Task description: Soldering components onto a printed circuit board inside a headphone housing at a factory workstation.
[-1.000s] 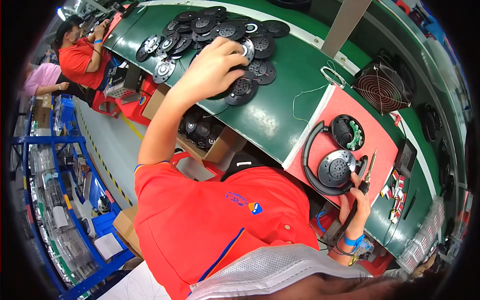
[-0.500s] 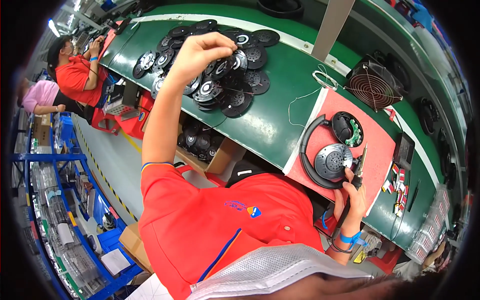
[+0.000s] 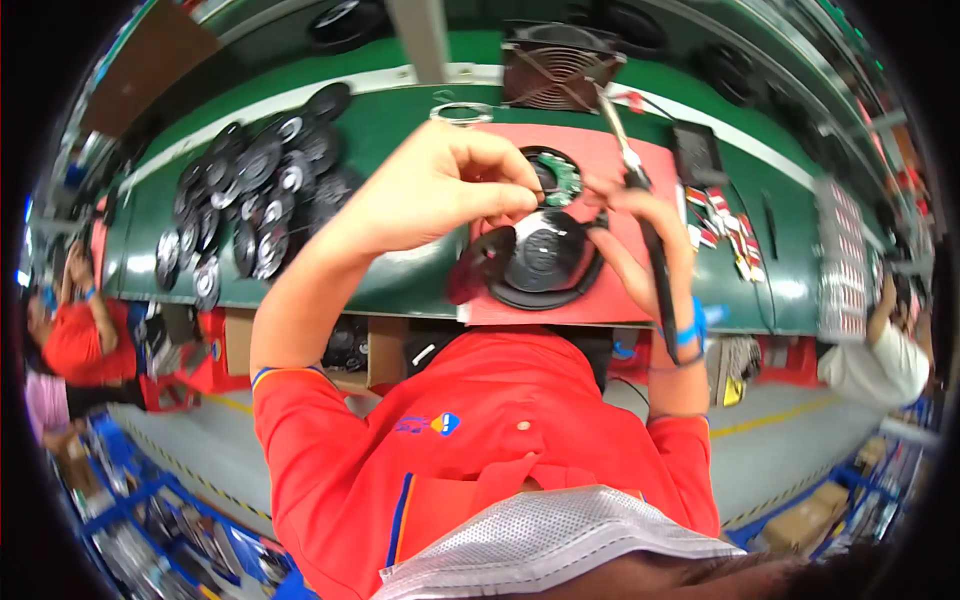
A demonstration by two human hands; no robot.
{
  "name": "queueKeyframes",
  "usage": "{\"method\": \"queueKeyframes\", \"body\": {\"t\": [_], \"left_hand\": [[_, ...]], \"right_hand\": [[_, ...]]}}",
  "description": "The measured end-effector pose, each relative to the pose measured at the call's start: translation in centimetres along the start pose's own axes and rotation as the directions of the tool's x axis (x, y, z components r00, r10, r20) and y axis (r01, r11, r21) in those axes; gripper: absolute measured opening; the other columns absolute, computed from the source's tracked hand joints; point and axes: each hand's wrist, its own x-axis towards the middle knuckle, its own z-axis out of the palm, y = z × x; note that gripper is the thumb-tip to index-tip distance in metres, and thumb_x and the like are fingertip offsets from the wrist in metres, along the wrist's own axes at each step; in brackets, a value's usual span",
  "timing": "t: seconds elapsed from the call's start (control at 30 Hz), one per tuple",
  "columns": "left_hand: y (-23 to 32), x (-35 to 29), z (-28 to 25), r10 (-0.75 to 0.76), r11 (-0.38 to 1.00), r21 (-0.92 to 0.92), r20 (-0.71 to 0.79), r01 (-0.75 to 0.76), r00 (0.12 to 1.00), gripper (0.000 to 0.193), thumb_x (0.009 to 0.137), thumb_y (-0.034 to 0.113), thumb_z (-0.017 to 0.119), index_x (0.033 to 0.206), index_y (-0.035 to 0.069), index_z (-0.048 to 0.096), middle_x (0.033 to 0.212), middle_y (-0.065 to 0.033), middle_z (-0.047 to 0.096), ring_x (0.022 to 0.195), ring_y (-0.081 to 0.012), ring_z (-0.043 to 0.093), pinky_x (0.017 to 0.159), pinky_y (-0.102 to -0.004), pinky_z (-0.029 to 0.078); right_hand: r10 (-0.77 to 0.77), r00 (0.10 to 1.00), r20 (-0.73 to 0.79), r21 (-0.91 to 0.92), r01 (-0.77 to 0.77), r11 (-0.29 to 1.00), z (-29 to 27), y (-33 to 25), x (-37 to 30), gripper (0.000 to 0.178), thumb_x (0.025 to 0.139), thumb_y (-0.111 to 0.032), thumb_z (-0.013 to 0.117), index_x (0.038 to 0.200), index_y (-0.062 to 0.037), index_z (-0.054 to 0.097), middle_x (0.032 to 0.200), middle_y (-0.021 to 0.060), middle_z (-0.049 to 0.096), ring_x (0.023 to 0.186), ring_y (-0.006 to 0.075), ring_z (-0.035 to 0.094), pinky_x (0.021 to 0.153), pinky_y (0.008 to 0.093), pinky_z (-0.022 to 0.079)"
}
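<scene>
A pair of black headphones lies on the pink-red mat (image 3: 625,310). One opened ear cup shows a green circuit board (image 3: 562,180); the other cup (image 3: 545,252) has a shiny dark surface. Over the headphones, my left hand (image 3: 450,185) is closed in a pinch. A blurred black speaker disc (image 3: 488,256) hangs just below its fingers, apparently by thin wires too small to make out. My right hand (image 3: 650,230) grips a soldering iron (image 3: 632,165), its metal tip pointing away from me. The right fingertips are beside the shiny cup; contact is hard to tell.
Black speaker discs (image 3: 255,165) lie heaped on the green bench at left. A fan (image 3: 560,70) and a dark box (image 3: 697,153) stand behind the mat. Small red-and-white parts (image 3: 730,225) and a clear tray (image 3: 840,260) are at right. Co-workers sit on both sides.
My left hand has moved right from the disc heap to above the headphones, bringing a speaker disc. My right hand still holds the soldering iron, now raised. The view has turned right.
</scene>
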Motion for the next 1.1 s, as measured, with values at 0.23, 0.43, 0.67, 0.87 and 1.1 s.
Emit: {"method": "queueKeyframes", "body": {"t": [0.23, 0.43, 0.67, 0.87, 1.1], "left_hand": [[-4.0, 5.5, 2.7, -0.079, 0.995, -0.055, 0.08, 0.084, 0.994, 0.012, 0.085, 0.011, 0.065, 0.091, 0.001, 0.066, 0.077, -0.0013, 0.063, 0.068, -0.0057, 0.056, 0.062, -0.0189, 0.045], [-5.0, 6.4, 3.7, -0.053, 0.997, -0.058, 0.064, 0.056, 0.997, 0.018, 0.086, 0.011, 0.065, 0.1, -0.001, 0.064, 0.083, -0.0017, 0.063, 0.074, -0.0063, 0.056, 0.067, -0.0209, 0.046], [-5.6, 6.0, 4.2, 0.083, 0.994, 0.078, -0.06, -0.079, 0.995, 0.015, 0.088, 0.01, 0.063, 0.097, -0.001, 0.065, 0.085, -0.0017, 0.064, 0.078, -0.0075, 0.058, 0.072, -0.0227, 0.048], [-6.0, 5.8, 4.4, 0.058, 0.996, -0.065, -0.09, -0.064, 0.994, 0.014, 0.089, 0.011, 0.063, 0.095, -0.001, 0.065, 0.086, -0.0012, 0.064, 0.08, -0.0077, 0.058, 0.074, -0.0229, 0.048], [-6.6, 5.7, 4.3, 0.067, 0.983, -0.164, -0.087, -0.081, 0.994, 0.014, 0.09, 0.012, 0.062, 0.097, 0.0, 0.064, 0.088, -0.0012, 0.063, 0.08, -0.0078, 0.058, 0.076, -0.0229, 0.048]], "right_hand": [[0.061, 0.96, -0.275, 0.252, 0.01, 0.968, 0.8, 2.3, 1.1, 0.033, 0.078, 0.008, 0.065, 0.107, -0.0023, 0.052, 0.093, 0.0087, 0.065, 0.087, 0.0166, 0.064, 0.077, 0.0288, 0.052], [0.094, 0.948, -0.304, 0.143, -0.052, 0.988, 0.9, 3.5, 0.6, 0.032, 0.078, 0.007, 0.065, 0.106, -0.003, 0.053, 0.087, 0.0071, 0.064, 0.081, 0.0143, 0.062, 0.073, 0.0271, 0.049], [0.083, 0.953, -0.292, 0.151, -0.04, 0.988, 1.3, 4.2, 0.5, 0.035, 0.078, 0.013, 0.063, 0.107, -0.0021, 0.048, 0.089, 0.0102, 0.06, 0.08, 0.0146, 0.059, 0.074, 0.0262, 0.048], [0.115, 0.962, -0.248, 0.208, -0.063, 0.976, 1.6, 4.4, 0.2, 0.037, 0.079, 0.014, 0.06, 0.11, -0.0015, 0.046, 0.092, 0.0109, 0.057, 0.083, 0.0157, 0.059, 0.075, 0.0274, 0.048], [0.096, 0.966, -0.24, 0.173, -0.055, 0.983, 1.9, 4.5, 0.1, 0.037, 0.08, 0.015, 0.058, 0.11, -0.0016, 0.045, 0.094, 0.0105, 0.056, 0.084, 0.0158, 0.058, 0.076, 0.0278, 0.048]]}}
